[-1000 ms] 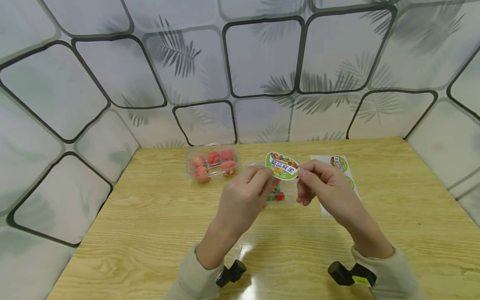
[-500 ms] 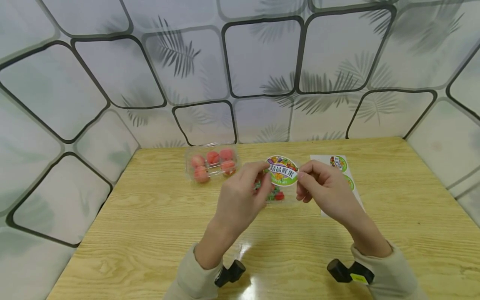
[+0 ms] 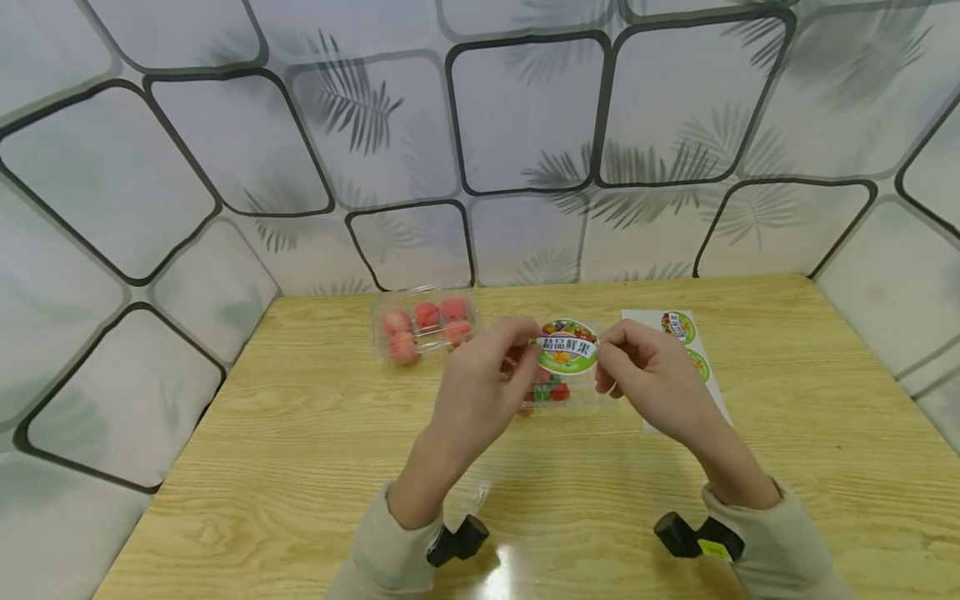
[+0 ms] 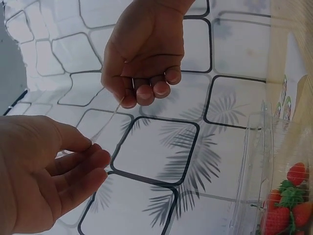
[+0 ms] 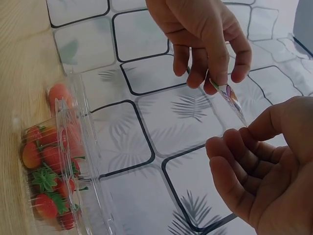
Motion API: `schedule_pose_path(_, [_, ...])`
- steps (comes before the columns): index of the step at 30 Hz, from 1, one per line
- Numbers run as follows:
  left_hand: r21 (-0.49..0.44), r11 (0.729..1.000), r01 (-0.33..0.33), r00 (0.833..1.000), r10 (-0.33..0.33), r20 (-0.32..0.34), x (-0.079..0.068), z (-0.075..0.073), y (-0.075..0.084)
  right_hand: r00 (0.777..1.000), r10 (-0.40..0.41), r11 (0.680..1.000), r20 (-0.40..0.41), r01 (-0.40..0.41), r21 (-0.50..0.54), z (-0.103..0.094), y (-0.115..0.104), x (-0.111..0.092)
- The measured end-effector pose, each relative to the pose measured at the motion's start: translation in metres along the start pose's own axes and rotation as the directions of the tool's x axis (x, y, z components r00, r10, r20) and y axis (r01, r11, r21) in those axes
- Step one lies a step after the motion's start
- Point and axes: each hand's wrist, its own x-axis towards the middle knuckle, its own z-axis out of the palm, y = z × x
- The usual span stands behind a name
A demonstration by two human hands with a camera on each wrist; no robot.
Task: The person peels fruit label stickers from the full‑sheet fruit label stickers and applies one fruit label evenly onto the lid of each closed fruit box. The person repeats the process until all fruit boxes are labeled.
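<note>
Sticker (image 3: 567, 346), just right of the head view's centre, spans the gap between the left hand (image 3: 483, 383), pinching its left edge, and the right hand (image 3: 663, 379), pinching its right; the strawberry box (image 4: 254, 142), partly hidden, seemingly sits apart below.

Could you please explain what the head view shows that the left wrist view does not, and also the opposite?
Only the head view shows the pink fruits in their clear box, the printed face of the label and the sleeves.

Only the left wrist view shows the label edge-on, as a thin strip, and the right hand from its palm side.

Both show the label pinched between the fingers of the left hand and right hand, plus strawberries, the label sheet, the table and the patterned wall.
</note>
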Motion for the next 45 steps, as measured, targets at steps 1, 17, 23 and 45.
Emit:
schedule_pose_path(1, [-0.003,1.000,0.014,1.000,-0.013,0.014,0.000,0.000,0.000,1.000,0.004,1.000,-0.002,-0.004,-0.003,0.000,0.000,0.000])
schedule_pose_path(17, [-0.038,0.997,0.067,0.996,-0.065,0.053,0.004,-0.001,-0.005,0.999,-0.039,0.997,-0.005,0.039,-0.065,-0.001,0.002,0.002])
schedule_pose_path(23, [-0.093,0.990,0.104,0.993,-0.098,0.062,0.004,0.001,-0.008,0.998,-0.055,0.995,-0.017,0.053,-0.087,-0.005,0.003,0.002])
schedule_pose_path(45, [-0.176,0.952,0.252,0.968,-0.244,0.063,0.002,0.002,-0.028,0.997,0.030,0.992,0.069,-0.021,-0.126,0.007,0.007,0.023])
